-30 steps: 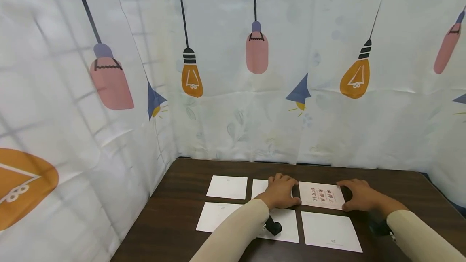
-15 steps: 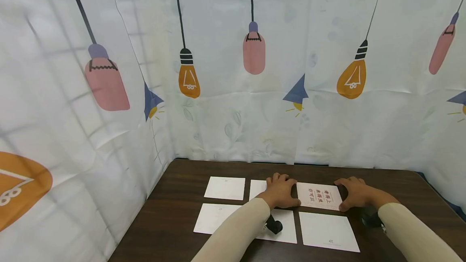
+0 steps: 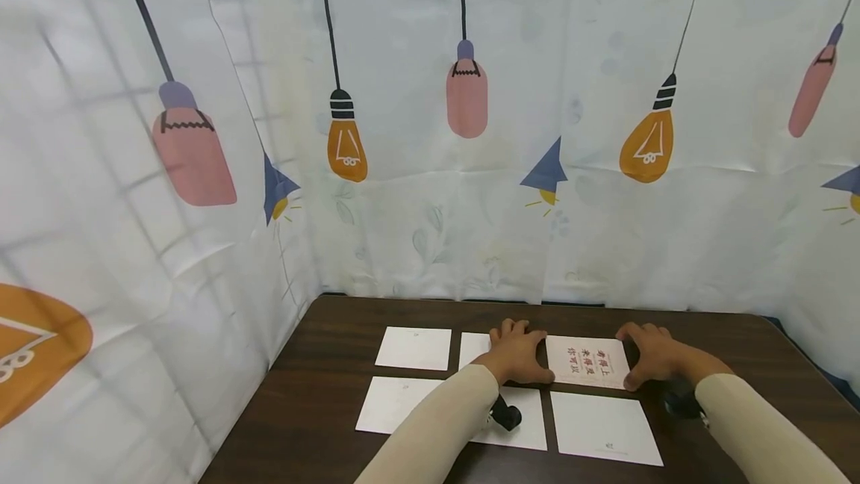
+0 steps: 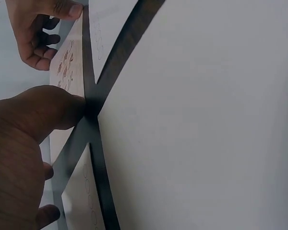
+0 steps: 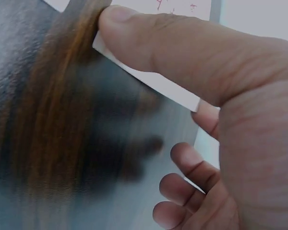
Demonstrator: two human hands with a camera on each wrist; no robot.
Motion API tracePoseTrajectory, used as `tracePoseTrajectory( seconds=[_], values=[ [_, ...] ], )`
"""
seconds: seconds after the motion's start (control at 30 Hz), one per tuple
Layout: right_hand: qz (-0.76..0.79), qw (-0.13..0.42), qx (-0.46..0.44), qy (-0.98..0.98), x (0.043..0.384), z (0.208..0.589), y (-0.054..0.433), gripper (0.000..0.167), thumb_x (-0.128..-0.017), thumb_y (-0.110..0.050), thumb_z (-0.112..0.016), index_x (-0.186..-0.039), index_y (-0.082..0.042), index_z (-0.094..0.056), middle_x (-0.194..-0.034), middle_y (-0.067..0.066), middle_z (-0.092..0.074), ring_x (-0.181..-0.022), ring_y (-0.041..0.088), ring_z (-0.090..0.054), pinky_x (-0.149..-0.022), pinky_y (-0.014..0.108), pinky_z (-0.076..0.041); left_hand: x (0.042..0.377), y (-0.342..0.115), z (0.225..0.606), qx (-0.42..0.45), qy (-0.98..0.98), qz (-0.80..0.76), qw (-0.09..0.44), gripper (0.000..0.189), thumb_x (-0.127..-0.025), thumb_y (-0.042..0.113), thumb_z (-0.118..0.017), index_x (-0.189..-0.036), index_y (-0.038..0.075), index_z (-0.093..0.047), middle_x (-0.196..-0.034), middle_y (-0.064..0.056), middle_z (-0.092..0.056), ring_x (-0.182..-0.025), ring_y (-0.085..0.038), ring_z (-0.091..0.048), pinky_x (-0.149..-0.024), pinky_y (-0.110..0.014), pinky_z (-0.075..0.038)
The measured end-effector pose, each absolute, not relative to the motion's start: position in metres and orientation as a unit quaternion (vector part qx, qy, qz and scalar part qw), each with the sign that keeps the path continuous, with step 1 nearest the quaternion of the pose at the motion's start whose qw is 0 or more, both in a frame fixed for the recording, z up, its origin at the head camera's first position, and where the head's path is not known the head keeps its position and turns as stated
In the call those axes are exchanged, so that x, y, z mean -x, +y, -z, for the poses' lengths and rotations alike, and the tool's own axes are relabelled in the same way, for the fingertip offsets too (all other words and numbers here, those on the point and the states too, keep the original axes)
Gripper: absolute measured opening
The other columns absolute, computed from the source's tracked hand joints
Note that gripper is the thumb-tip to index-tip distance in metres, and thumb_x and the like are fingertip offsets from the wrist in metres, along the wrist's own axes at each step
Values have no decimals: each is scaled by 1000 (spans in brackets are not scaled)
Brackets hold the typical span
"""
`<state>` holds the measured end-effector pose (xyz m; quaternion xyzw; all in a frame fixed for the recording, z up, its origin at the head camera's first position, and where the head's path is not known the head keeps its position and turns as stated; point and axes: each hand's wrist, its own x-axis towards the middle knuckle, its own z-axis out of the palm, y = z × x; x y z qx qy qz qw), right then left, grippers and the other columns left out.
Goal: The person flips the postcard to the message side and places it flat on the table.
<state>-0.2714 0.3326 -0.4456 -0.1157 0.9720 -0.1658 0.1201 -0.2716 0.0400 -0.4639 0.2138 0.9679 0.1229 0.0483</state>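
Note:
A white card with red printed characters lies in the back row on the dark table, between my two hands. My left hand holds its left edge, the thumb at the near corner. At the opposite edge, my right hand grips the card by its corners. In the right wrist view the thumb lies on one corner of the card and a finger touches the other; the remaining fingers curl beneath, off the card. A blank-looking card is partly hidden behind my left hand.
More white cards lie in two rows: one at back left, one at front left, one under my left forearm and one at front right. Dark wood table surrounds them. A patterned curtain hangs behind.
The view has shifted slightly to the right. Both hands stay at the edges of the red-printed card, which keeps its place among the other cards.

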Motion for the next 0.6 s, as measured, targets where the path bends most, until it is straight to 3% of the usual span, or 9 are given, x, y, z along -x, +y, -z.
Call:
tracePoseTrajectory(
  seconds=[0.4,0.6],
  values=[
    [214,90,140,962,268,454,337,90,-64,-28,-97,-131,1,-45,-124,28,-58,-115,52,-49,-92,68,-41,270,38,465,-216,964,-155,28,78,-78,54,-83,-147,36,-52,-152,2,-44,-138,-22,-33,-100,-43,-30],
    [236,67,138,959,264,462,342,95,-65,-28,-97,-133,0,-38,-114,19,-60,-102,38,-56,-84,60,-49,270,38,469,-231,959,-162,-3,80,-77,52,-86,-145,33,-50,-141,8,-53,-130,-17,-39,-94,-40,-30]
  ],
)
